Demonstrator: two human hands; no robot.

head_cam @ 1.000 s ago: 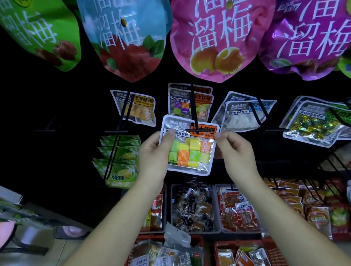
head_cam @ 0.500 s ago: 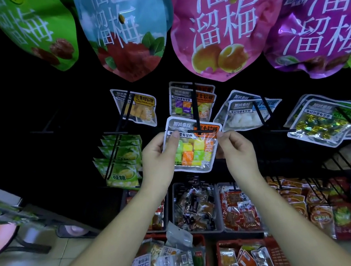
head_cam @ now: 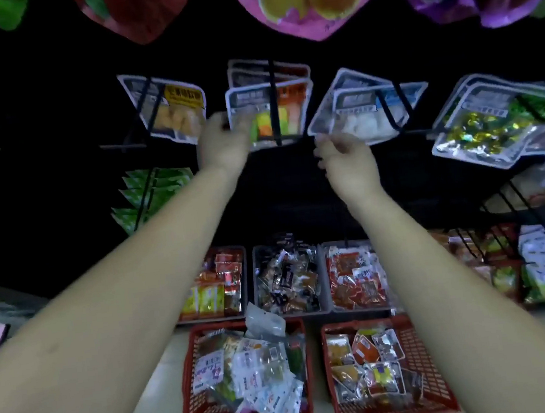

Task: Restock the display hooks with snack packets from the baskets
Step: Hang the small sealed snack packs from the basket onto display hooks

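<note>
Fruit-candy packet (head_cam: 268, 123), clear-fronted with orange, green and yellow pieces, hangs on the centre hook (head_cam: 271, 70) as the front item of its row. The left hand (head_cam: 223, 142), just left of the hook, appears to pinch the packet's left edge between thumb and fingers, though motion blur leaves the contact uncertain. The right hand (head_cam: 344, 159), below and right of the hook, is clear of the packet, its fingers loosely curled and holding nothing. Judged step: seating 1 packet on the hook, nearly complete. The next move would call for releasing the left hand and reaching down to the 2 red baskets, left basket (head_cam: 191, 385) and right basket (head_cam: 429, 355), well below the hook on the floor. There a packet matching a hook with room is selected and gripped near its hang hole.
</note>
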